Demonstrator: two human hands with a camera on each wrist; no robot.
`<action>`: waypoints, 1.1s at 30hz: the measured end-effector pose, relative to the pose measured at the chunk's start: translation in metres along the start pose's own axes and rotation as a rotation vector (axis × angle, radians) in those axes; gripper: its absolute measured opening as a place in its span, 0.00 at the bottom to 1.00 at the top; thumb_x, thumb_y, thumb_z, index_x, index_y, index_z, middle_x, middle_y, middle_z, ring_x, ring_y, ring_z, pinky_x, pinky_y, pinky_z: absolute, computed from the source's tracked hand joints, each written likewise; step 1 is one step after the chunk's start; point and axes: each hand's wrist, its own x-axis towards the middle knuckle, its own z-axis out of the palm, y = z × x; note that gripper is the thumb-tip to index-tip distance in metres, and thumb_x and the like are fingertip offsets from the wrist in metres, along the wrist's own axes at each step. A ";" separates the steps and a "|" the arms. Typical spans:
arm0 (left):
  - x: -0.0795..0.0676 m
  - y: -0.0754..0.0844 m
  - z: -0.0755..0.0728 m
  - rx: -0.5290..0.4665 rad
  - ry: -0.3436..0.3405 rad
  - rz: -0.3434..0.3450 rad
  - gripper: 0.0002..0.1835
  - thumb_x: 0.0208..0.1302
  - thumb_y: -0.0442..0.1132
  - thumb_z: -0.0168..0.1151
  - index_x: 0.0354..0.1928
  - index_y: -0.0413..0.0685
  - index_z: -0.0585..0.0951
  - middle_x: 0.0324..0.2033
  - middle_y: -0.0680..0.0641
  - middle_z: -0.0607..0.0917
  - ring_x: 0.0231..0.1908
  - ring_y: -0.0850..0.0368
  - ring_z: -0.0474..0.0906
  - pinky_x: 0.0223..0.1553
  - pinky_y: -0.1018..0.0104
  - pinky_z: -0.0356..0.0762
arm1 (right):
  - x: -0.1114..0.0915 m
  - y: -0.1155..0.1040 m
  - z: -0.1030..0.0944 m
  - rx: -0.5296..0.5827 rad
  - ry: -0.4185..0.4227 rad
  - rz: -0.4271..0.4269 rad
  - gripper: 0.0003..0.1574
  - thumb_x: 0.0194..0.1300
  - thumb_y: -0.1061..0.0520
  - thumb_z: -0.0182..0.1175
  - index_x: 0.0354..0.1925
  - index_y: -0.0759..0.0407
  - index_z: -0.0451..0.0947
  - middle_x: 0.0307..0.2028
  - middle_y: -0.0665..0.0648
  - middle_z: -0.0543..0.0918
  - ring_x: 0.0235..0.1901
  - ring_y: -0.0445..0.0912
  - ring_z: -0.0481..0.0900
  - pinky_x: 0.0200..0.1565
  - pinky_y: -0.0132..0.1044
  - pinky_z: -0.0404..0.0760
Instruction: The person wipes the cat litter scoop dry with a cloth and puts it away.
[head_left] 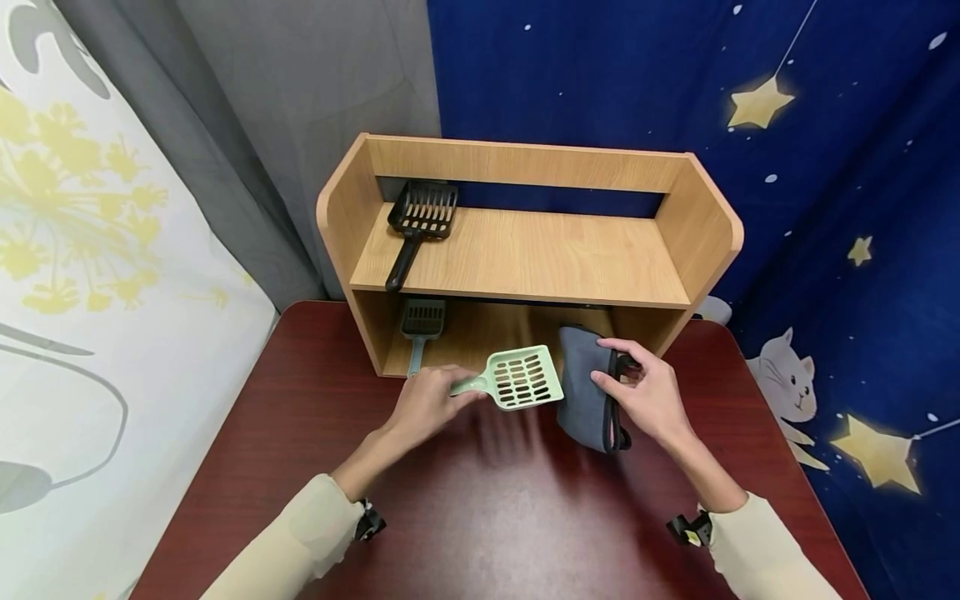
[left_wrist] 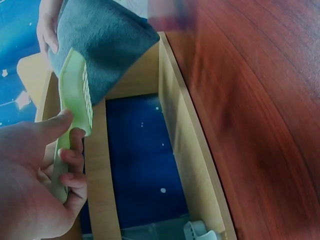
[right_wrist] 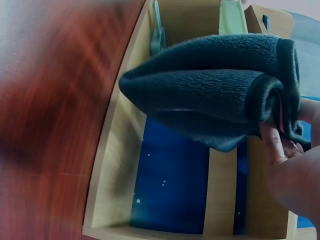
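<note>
A light green slotted litter scoop is held by its handle in my left hand, in front of the shelf. The left wrist view has the scoop edge-on, with thumb and fingers round the handle. My right hand grips a folded dark grey cloth by its black-edged side. Seen from the right wrist, the cloth is plush and hangs in rolled folds, with the fingers partly hidden behind it. The scoop's front edge is close to the cloth; whether they touch, I cannot tell.
A two-tier wooden shelf stands on the dark red table. On its upper board lies a black slotted scoop, handle forward. A grey-green scoop sits at the left of the lower tier. Curtains hang behind.
</note>
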 end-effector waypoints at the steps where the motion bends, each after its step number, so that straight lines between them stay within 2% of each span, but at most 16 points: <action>1: 0.000 -0.001 -0.001 0.008 0.011 -0.005 0.15 0.59 0.42 0.81 0.46 0.42 0.92 0.36 0.49 0.92 0.25 0.63 0.76 0.25 0.67 0.73 | -0.002 0.000 0.000 0.007 0.012 -0.002 0.30 0.61 0.62 0.78 0.61 0.52 0.85 0.46 0.59 0.88 0.29 0.37 0.80 0.35 0.23 0.79; 3: 0.001 -0.002 -0.001 0.024 0.034 -0.017 0.16 0.58 0.42 0.81 0.46 0.42 0.92 0.37 0.48 0.92 0.28 0.60 0.81 0.27 0.62 0.77 | -0.006 0.000 0.001 0.022 0.039 -0.002 0.31 0.61 0.63 0.78 0.61 0.52 0.85 0.45 0.59 0.88 0.25 0.36 0.76 0.31 0.23 0.76; 6: 0.002 -0.003 -0.001 0.025 0.052 -0.046 0.16 0.58 0.42 0.81 0.46 0.42 0.92 0.39 0.46 0.93 0.33 0.55 0.87 0.31 0.56 0.82 | -0.012 -0.003 0.006 0.072 0.065 0.013 0.32 0.59 0.67 0.78 0.61 0.54 0.84 0.33 0.59 0.84 0.18 0.36 0.66 0.25 0.26 0.70; 8: 0.002 -0.004 0.001 0.018 0.059 -0.072 0.16 0.59 0.42 0.81 0.47 0.42 0.92 0.39 0.45 0.93 0.34 0.53 0.88 0.31 0.53 0.83 | -0.015 -0.005 0.012 0.111 0.070 0.021 0.33 0.58 0.70 0.77 0.61 0.58 0.84 0.26 0.59 0.79 0.16 0.36 0.65 0.23 0.26 0.69; 10: 0.002 -0.005 0.003 0.009 0.066 -0.092 0.16 0.60 0.42 0.80 0.47 0.42 0.92 0.39 0.44 0.93 0.34 0.52 0.88 0.32 0.53 0.83 | -0.018 -0.006 0.019 0.159 0.075 0.027 0.33 0.56 0.73 0.76 0.60 0.63 0.83 0.24 0.59 0.78 0.16 0.36 0.69 0.24 0.25 0.73; 15: 0.005 -0.004 0.008 -0.008 0.095 -0.106 0.15 0.60 0.42 0.80 0.46 0.42 0.92 0.38 0.44 0.93 0.32 0.53 0.87 0.32 0.54 0.83 | -0.021 -0.005 0.042 0.291 0.116 -0.009 0.33 0.55 0.77 0.75 0.59 0.68 0.82 0.33 0.64 0.83 0.24 0.36 0.81 0.30 0.26 0.82; 20: 0.012 0.002 0.011 -0.022 0.102 -0.101 0.14 0.62 0.42 0.79 0.46 0.42 0.92 0.38 0.43 0.93 0.34 0.51 0.89 0.34 0.53 0.83 | -0.022 -0.010 0.072 0.368 0.162 -0.021 0.34 0.52 0.79 0.75 0.58 0.70 0.80 0.40 0.68 0.81 0.26 0.37 0.83 0.30 0.26 0.83; 24: 0.019 0.006 0.016 -0.037 0.095 -0.117 0.15 0.65 0.43 0.77 0.48 0.40 0.92 0.40 0.41 0.93 0.39 0.46 0.91 0.37 0.50 0.85 | -0.026 -0.033 0.092 0.363 0.158 -0.046 0.33 0.51 0.79 0.75 0.56 0.73 0.78 0.37 0.70 0.82 0.25 0.37 0.82 0.29 0.27 0.82; 28: 0.024 0.007 0.021 -0.041 0.105 -0.127 0.15 0.66 0.43 0.76 0.48 0.40 0.92 0.40 0.41 0.93 0.40 0.46 0.90 0.38 0.50 0.85 | -0.031 -0.059 0.104 0.318 0.121 -0.139 0.30 0.52 0.77 0.76 0.54 0.71 0.79 0.35 0.70 0.86 0.29 0.37 0.82 0.31 0.31 0.84; 31: 0.024 0.007 0.023 -0.047 0.110 -0.131 0.14 0.66 0.43 0.76 0.48 0.41 0.92 0.40 0.42 0.93 0.40 0.47 0.90 0.38 0.51 0.84 | -0.032 -0.065 0.107 0.277 0.129 -0.163 0.29 0.51 0.76 0.76 0.52 0.69 0.80 0.34 0.67 0.87 0.30 0.37 0.82 0.32 0.31 0.84; 33: 0.024 0.007 0.024 -0.052 0.104 -0.142 0.14 0.66 0.43 0.76 0.48 0.41 0.92 0.40 0.42 0.93 0.40 0.46 0.90 0.38 0.51 0.84 | -0.031 -0.062 0.105 0.268 0.154 -0.145 0.29 0.50 0.76 0.77 0.51 0.69 0.81 0.34 0.67 0.88 0.29 0.37 0.82 0.32 0.29 0.83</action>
